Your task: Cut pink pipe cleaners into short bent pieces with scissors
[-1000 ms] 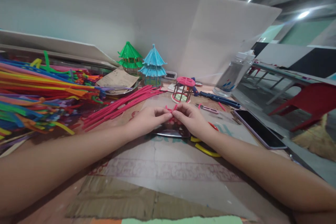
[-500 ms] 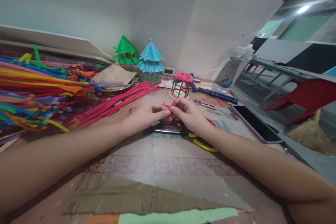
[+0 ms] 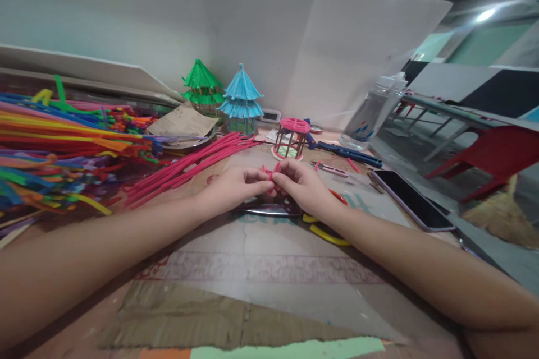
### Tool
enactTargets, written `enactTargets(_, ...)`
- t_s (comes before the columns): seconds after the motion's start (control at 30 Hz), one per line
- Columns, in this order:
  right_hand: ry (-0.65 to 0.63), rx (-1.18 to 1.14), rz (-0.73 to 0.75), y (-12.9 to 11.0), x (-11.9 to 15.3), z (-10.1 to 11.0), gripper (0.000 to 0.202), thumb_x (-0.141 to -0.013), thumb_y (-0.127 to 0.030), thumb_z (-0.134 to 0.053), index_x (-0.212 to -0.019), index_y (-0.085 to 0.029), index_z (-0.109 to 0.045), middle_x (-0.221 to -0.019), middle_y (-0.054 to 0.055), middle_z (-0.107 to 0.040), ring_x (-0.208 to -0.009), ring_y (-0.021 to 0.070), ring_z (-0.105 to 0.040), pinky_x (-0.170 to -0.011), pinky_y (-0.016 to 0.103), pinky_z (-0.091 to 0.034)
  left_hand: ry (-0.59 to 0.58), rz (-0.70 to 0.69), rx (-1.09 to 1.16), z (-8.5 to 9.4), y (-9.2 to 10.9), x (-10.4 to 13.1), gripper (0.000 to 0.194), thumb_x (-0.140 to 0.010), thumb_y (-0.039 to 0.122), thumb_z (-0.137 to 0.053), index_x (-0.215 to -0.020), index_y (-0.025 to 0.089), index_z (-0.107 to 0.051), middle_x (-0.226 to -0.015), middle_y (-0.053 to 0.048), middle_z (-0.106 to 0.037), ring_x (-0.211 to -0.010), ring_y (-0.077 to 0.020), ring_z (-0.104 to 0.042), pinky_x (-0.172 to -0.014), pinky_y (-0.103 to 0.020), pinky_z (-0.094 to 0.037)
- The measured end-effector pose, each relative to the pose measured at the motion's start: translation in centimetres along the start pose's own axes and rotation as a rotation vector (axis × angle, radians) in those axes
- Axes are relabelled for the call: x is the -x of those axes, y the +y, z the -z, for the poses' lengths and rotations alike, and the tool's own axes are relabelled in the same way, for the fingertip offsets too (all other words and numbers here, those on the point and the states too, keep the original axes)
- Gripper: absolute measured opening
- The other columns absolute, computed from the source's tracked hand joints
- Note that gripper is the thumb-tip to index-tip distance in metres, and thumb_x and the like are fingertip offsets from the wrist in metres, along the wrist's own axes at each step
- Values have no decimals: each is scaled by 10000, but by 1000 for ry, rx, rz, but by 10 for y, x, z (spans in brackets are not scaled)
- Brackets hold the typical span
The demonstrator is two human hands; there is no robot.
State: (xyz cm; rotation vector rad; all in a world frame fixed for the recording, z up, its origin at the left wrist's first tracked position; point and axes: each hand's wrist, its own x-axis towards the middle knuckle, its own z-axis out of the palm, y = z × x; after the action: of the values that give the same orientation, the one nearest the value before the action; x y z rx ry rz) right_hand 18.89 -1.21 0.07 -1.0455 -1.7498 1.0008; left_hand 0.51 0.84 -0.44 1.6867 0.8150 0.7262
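Dish (image 3: 269,212) sits directly under the action, shiny-rimmed, its contents largely hidden; farther back, a plate (image 3: 201,147) carries a sheet of brown paper (image 3: 183,123); above the dish, left grip (image 3: 229,188) and right grip (image 3: 305,184) meet, both pinched closed on a small pink piece (image 3: 271,176); it's held between the two, ends poking up, just in front of the pink-topped frame (image 3: 295,124) on the surface (image 3: 80,334).

Small pink strip piece (image 3: 270,176), pinched between left fingers (image 3: 264,185) and right fingers (image 3: 283,180) just 6 o'clock of view centre, shows two short ends angled toward 11 and 1 o'clock, its remainder mostly hidden.
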Motion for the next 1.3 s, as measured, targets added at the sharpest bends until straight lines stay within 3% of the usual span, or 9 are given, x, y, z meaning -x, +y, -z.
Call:
enactTargets(0.5, -21, -106, -11, -2, -1, -1, 175, -854, -358, -587, -854, -200, -510, -689, -48, -553, -554, 92, -497, -514, 233, -374, -43, 11, 75, 3, -4, -2, 296, -808, 445, -678, -851, 155, -716, -894, -60, -762, -852, -194, -693, -830, -319, -507)
enactTargets(1.3, -20, -8, -9, 0, -1, -1, 98, -855, -268, -577, -849, -204, -504, -715, -42, -546, -578, 97, -518, -523, 238, -397, -63, 33, 71, 3, 2, 1, 285, -857, 399, -627, -862, 136, -735, -916, -82, -760, -861, -194, -692, -840, -311, -502)
